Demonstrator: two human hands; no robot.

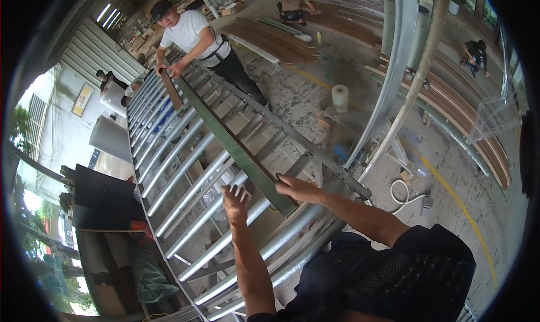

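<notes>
Plank [237,156] looks long, green and brown-edged, right hand [297,189] gripping it, left hand [235,202] open.

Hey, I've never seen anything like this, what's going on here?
No robot here: a fisheye camera on a person's head took this, so straight edges bend. A long green board rests on a metal roller table. The person's bare right hand is at the board's edge, close to the near end; whether it grips is hard to tell. The bare left hand is open, apart from the board. At the far end, a co-worker in a white shirt has hands at a brown strip.
</notes>
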